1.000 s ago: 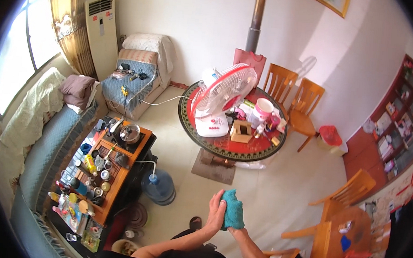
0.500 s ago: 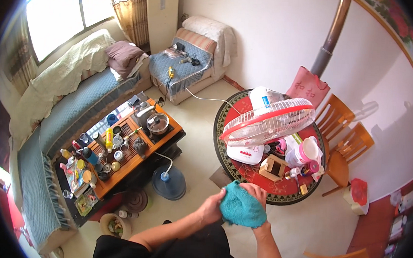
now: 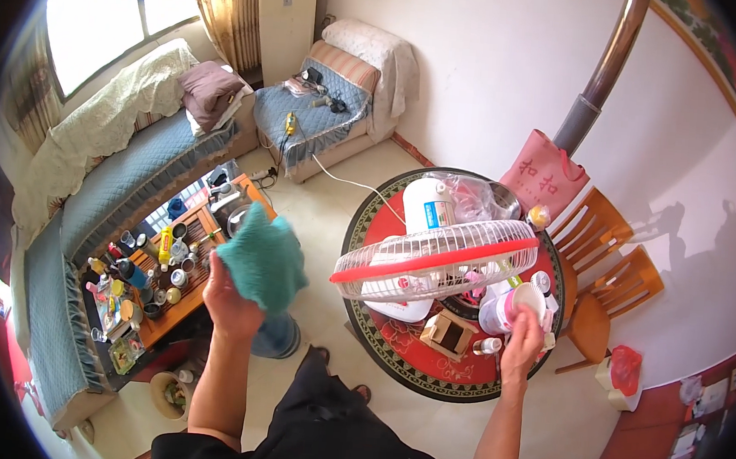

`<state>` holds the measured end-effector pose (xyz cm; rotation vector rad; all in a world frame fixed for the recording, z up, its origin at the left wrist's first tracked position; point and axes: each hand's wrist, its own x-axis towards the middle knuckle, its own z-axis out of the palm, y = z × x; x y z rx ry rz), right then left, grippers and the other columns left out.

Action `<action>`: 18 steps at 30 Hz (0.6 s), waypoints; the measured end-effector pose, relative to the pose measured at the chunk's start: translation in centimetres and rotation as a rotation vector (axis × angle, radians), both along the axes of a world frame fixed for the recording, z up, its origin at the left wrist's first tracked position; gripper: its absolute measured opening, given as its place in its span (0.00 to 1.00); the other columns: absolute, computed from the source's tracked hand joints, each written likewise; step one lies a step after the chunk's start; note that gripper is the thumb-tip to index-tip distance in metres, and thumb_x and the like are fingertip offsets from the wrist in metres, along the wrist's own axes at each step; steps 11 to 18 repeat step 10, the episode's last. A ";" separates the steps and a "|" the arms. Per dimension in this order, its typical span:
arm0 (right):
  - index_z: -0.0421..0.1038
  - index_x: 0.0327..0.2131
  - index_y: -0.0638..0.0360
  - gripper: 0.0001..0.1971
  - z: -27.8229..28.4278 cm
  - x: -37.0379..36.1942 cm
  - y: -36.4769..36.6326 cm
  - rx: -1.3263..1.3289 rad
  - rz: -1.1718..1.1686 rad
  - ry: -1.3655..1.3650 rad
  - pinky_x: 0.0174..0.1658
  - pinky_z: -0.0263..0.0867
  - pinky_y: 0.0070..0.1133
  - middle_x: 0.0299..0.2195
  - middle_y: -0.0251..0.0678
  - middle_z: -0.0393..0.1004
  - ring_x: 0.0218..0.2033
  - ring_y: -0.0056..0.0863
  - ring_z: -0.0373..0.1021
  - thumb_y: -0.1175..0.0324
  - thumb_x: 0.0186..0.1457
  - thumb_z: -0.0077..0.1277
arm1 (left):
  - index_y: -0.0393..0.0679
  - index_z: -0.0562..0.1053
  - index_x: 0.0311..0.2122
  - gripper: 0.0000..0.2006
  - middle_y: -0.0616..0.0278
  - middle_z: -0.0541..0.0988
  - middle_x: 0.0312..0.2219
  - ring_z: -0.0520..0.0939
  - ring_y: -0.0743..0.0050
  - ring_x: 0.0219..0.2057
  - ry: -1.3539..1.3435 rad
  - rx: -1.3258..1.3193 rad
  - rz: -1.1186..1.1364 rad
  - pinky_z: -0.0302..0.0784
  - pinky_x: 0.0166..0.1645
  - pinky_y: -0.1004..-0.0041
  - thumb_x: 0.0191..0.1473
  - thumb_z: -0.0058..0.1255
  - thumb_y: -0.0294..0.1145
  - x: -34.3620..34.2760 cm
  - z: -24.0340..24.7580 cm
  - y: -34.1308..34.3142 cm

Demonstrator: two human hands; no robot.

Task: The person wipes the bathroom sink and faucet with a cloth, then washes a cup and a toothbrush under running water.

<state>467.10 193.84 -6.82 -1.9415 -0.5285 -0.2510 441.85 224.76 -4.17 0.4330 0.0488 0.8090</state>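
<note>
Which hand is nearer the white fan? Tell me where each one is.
Right. The right hand is just below the fan at the round table; the left hand holds a teal cloth off to its left.

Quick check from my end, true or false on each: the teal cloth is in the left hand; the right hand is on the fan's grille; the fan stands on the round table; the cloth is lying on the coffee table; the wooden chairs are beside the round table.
1. The teal cloth is in the left hand. True.
2. The right hand is on the grille of the fan. False: it is at a white and pink tub below the grille.
3. The fan stands on the round table. True.
4. The cloth lies on the coffee table. False: it is held up in the air.
5. The wooden chairs are beside the round table. True.
</note>
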 end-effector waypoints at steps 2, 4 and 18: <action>0.68 0.40 0.64 0.13 1.9 2.2 1.3 0.061 -0.008 -0.237 0.47 0.61 0.27 0.39 0.43 0.71 0.42 0.36 0.67 0.69 0.58 0.36 | 0.37 0.62 0.53 0.29 0.50 0.69 0.48 0.71 0.54 0.49 0.090 0.262 -0.072 0.61 0.55 0.56 0.58 0.31 0.53 2.4 -0.6 1.5; 0.66 0.42 0.64 0.13 5.3 1.8 5.3 0.053 -0.009 -0.412 0.51 0.56 0.29 0.43 0.44 0.67 0.47 0.37 0.63 0.69 0.58 0.34 | 0.36 0.65 0.52 0.30 0.52 0.71 0.47 0.70 0.59 0.50 0.171 0.673 -0.193 0.61 0.56 0.62 0.58 0.33 0.54 5.6 -1.5 3.3; 0.63 0.51 0.59 0.24 8.8 -1.5 10.8 -0.365 0.278 -0.675 0.59 0.41 0.40 0.53 0.40 0.61 0.56 0.43 0.54 0.60 0.51 0.42 | 0.44 0.66 0.53 0.25 0.54 0.75 0.41 0.70 0.71 0.46 0.671 1.250 -0.659 0.61 0.53 0.73 0.59 0.36 0.51 12.7 1.6 2.9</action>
